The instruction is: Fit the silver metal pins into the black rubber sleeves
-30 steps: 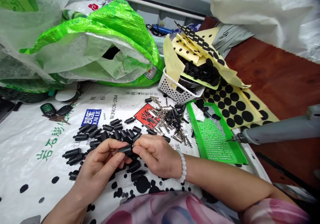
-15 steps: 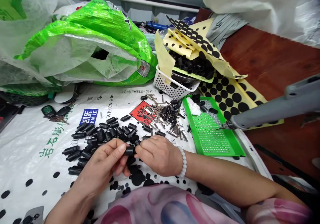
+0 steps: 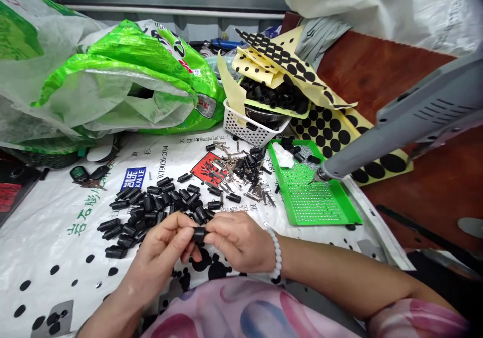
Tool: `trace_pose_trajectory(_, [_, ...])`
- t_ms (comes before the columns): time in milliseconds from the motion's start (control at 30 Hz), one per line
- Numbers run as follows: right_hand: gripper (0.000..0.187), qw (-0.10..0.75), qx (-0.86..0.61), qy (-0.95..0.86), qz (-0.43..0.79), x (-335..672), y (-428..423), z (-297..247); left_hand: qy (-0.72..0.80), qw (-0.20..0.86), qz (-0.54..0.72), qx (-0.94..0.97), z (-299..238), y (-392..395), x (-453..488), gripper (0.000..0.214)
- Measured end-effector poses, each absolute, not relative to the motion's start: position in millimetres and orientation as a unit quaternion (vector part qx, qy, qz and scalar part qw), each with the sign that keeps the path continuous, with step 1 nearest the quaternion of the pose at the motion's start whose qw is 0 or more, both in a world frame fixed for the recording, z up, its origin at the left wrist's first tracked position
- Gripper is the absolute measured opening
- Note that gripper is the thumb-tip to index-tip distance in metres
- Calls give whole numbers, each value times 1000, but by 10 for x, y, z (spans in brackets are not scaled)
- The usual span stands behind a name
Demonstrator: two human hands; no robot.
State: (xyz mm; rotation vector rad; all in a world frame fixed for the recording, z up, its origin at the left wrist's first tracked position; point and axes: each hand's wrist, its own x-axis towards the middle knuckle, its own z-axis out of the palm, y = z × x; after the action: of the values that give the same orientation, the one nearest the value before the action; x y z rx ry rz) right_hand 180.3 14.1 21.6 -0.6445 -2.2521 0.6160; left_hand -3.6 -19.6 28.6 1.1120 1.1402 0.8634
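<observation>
A short black cylindrical part (image 3: 199, 234) is pinched between both hands over the near side of the table. My left hand (image 3: 169, 242) grips its left end between thumb and fingers. On its right end, the thumb and fingertips of my right hand (image 3: 236, 240) are closed; whether they also hold a smaller piece is hidden. Just beyond my hands lies a heap of similar black cylinders (image 3: 151, 207) with narrow tips. Farther right is a pile of thin metal strips and small black pieces (image 3: 251, 174).
To the right lies a green tray (image 3: 356, 217) of tiny metal pieces, with a grey electric screwdriver (image 3: 362, 147) hanging over it. A white basket (image 3: 249, 131) and dotted yellow sheets (image 3: 332, 129) stand behind. A green plastic bag (image 3: 188, 86) fills the back left.
The view has shifted slightly. Both hands keep hold of the black part, and the right fingers have changed their grip at its right end.
</observation>
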Motion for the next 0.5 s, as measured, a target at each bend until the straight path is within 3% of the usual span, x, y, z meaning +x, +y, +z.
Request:
trace_pose_trajectory(300, [13, 330, -330, -751, 467, 1859, 110, 187, 509, 565, 279, 586, 381, -144, -74, 21])
trace_pose_trajectory(500, [15, 216, -355, -790, 450, 1905, 223, 317, 510, 395, 163, 746, 425, -34, -160, 27])
